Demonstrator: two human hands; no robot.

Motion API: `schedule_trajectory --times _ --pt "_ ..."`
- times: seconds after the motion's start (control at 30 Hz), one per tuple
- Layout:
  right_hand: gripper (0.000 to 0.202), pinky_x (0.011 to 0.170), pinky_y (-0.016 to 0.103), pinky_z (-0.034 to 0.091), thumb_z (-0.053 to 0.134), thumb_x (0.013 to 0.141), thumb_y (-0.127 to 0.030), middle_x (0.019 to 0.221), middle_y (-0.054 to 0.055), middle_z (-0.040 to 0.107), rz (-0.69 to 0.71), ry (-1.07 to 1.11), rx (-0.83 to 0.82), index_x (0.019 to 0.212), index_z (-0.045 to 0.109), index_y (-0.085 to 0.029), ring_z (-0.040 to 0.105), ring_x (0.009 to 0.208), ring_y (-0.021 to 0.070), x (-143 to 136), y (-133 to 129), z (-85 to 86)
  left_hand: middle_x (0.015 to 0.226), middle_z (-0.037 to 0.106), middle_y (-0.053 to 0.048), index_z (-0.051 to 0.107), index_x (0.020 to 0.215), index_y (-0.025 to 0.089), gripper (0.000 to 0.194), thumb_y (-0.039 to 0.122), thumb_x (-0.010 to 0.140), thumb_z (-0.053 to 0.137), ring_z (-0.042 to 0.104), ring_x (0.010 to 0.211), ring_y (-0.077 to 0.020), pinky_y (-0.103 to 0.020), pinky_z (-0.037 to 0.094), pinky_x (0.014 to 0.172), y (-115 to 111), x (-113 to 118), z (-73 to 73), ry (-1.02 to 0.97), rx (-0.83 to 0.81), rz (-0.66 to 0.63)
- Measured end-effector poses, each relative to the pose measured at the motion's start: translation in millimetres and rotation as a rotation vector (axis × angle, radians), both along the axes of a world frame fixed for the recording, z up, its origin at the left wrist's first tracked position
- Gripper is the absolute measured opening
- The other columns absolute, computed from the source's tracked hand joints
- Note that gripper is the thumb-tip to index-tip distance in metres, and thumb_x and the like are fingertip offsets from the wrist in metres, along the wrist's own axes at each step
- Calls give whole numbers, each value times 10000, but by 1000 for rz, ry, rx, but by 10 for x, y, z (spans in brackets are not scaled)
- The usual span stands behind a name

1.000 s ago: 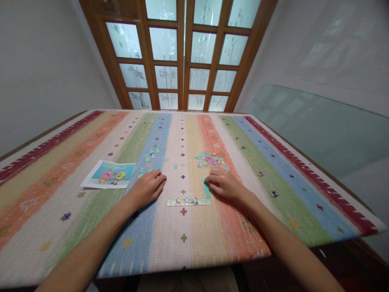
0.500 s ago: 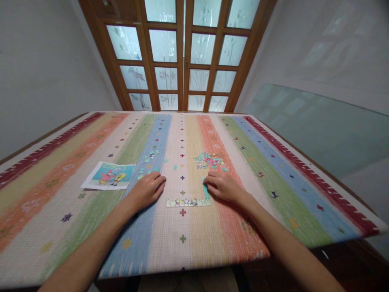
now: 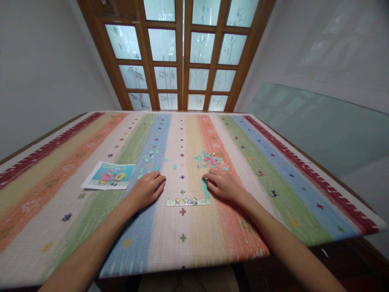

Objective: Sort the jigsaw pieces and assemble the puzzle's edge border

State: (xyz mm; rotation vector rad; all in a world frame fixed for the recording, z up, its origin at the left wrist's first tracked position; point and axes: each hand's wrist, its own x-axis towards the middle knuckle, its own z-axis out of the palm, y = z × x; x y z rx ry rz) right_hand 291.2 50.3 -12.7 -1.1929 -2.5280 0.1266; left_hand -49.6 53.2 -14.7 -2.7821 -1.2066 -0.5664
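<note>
My right hand (image 3: pixel 223 183) rests at the upper end of a short column of turquoise jigsaw pieces (image 3: pixel 206 190). Its fingertips are pinched on a jigsaw piece there, partly hidden under the fingers. That column meets the right end of a joined strip of pale pieces (image 3: pixel 185 202) with small printed figures. My left hand (image 3: pixel 148 186) lies on the cloth, left of the strip, its fingers curled in and nothing seen in them. Just beyond that hand are scattered turquoise pieces (image 3: pixel 157 169). A heap of loose jigsaw pieces (image 3: pixel 210 159) lies beyond my right hand.
A printed cartoon picture (image 3: pixel 112 175) lies left of my left hand. Striped cloth (image 3: pixel 182 227) covers the table, whose near edge is close to my body. Two single turquoise pieces lie midway between the hands, farther off. Wooden glass-paned doors (image 3: pixel 184 61) stand behind the table.
My right fingertips have shifted slightly away from me and to the left at the column's top. My left hand stays put.
</note>
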Motion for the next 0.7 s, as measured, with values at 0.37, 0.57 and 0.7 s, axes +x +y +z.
schedule_trajectory --times 0.37,0.57,0.7 --pt "206 657 297 336 681 919 -366 905 67 658 -104 -21 0 986 663 -171 565 775 199 -76 -62 55 914 645 -87 667 1006 172 249 238 1011 426 621 832 -221 -338 500 763 -20 22 9 22 0 27" --pt "161 658 298 323 656 929 -337 882 62 641 -101 -9 -9 957 654 -178 553 766 195 -74 -57 59 897 640 -87 666 987 174 265 242 1017 412 614 812 -226 -348 496 749 -29 33 18 4 -1 20" --pt "158 654 303 307 634 940 -347 879 61 633 -97 0 -23 946 640 -190 539 764 199 -64 -52 60 899 643 -90 660 987 178 261 243 1018 409 612 813 -230 -352 500 746 -21 30 17 -1 1 8"
